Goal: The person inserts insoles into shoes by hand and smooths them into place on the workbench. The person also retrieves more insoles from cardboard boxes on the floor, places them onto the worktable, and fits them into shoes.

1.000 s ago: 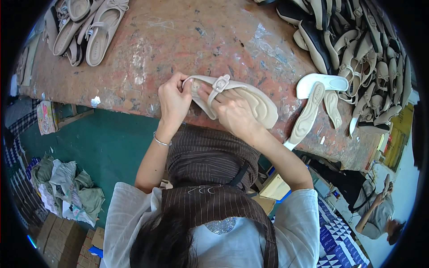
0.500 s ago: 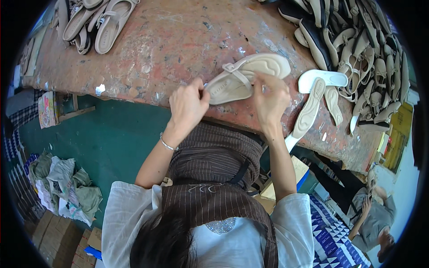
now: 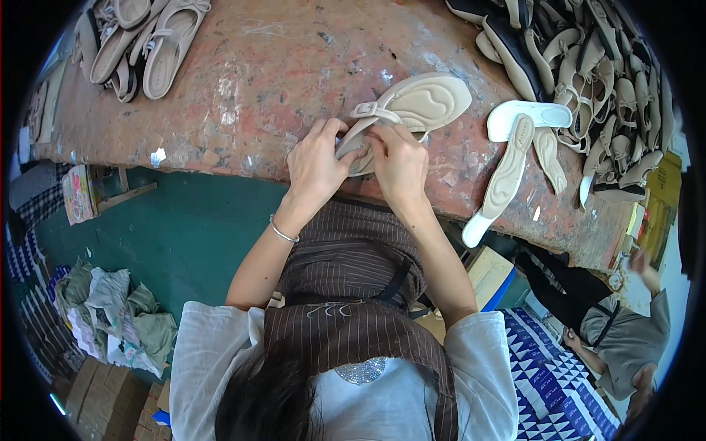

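A beige sandal [image 3: 430, 101] with a buckled strap lies on the worn bench, its toe end pointing far right. My left hand [image 3: 316, 159] closes around the heel end, thumb on the inner side. Fingers bent, my right hand [image 3: 401, 163] grips the sandal just below the strap and hides much of the rear footbed. To the right of my right hand lies a beige insole [image 3: 507, 173] with white backing showing at its near end. A white sole piece [image 3: 548, 116] and a second beige insole [image 3: 547, 158] lie beside it.
A large pile of beige and black shoes [image 3: 581, 81] covers the bench's far right. More sandals [image 3: 173, 48] stand at the far left. The reddish scuffed bench [image 3: 243, 110] ends just before my apron. Behind on the right is another person [image 3: 625, 331]; cloth bundles [image 3: 118, 312] lie at left.
My right hand has moved left from beside the strap to the rear of the sandal, close to my left hand. The sandal's toe end has tilted slightly away from me.
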Demonstrator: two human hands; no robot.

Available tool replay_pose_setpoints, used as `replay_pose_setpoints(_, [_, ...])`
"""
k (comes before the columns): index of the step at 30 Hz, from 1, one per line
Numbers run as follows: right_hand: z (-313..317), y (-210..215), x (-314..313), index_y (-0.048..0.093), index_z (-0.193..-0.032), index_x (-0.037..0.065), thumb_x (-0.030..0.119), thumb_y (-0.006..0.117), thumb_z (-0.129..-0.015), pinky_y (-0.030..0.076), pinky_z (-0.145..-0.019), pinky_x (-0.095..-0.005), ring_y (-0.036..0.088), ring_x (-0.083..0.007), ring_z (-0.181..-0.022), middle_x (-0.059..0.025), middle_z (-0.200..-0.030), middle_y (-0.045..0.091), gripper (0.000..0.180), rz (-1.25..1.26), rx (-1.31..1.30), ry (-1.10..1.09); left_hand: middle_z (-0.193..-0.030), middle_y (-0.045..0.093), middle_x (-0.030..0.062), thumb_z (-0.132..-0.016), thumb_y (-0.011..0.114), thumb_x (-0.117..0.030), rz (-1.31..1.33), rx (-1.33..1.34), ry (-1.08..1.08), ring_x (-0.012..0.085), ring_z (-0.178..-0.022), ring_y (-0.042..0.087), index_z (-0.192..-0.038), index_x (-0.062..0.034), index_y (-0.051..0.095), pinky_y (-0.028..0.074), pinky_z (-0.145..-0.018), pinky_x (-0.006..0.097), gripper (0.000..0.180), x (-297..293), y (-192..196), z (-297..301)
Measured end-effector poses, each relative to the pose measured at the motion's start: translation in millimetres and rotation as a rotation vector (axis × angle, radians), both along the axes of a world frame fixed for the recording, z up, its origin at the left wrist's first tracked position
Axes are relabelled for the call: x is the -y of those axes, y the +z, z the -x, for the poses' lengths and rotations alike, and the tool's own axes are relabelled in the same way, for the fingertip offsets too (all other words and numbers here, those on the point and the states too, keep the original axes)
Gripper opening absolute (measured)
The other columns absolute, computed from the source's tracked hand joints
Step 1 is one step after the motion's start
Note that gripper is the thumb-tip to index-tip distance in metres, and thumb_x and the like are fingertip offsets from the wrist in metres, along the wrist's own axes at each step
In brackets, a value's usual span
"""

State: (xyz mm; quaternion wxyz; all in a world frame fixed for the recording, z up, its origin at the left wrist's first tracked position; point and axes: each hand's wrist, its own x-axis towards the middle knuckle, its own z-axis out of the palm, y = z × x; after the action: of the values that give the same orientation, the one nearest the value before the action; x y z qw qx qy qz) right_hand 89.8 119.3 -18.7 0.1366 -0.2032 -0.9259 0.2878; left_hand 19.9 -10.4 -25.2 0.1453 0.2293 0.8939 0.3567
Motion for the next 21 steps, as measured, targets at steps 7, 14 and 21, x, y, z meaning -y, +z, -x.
replay_pose_setpoints(7, [7.1,-2.6,-2.8,0.068,-0.095,0.004,0.004,0.064,-0.085,0.054,-0.063,-0.0448,0.068,-0.0358,-0.074,-0.0138,-0.09,0.066,0.011,-0.048,0.147,0.056,-0.097,0.064,0.0095,-0.076,0.081,-0.027,0.069,0.116,-0.01,0.0345,-0.086,0.067,-0.103,-0.01,0.063,0.053,-0.07,0.045,0.037,-1.7,8.0,3.2])
replay_pose_setpoints(14, [14.4,3.9,3.0,0.053,-0.099,-0.008,0.003,0.072,-0.072,0.058,-0.062,-0.0447,0.068,-0.0399,-0.073,-0.0225,-0.099,0.059,0.034,-0.194,0.282,0.16,-0.081,0.058,0.0057,-0.073,0.083,-0.023,0.004,0.032,0.004,0.0244,-0.069,0.059,-0.101,-0.0086,0.064,0.048,-0.061,0.038,0.037,0.5,-0.6,3.2])
replay_pose_setpoints(21, [10.4,-4.0,-0.3,0.05,-0.099,-0.009,0.0,0.07,-0.069,0.056,-0.061,-0.0468,0.066,-0.0423,-0.072,-0.025,-0.097,0.058,0.037,-0.106,0.247,0.134,-0.088,0.061,0.0077,-0.074,0.082,-0.023,0.009,0.097,0.003,0.0287,-0.077,0.062,-0.102,-0.0093,0.063,0.05,-0.066,0.041,0.036,-0.6,5.1,3.5])
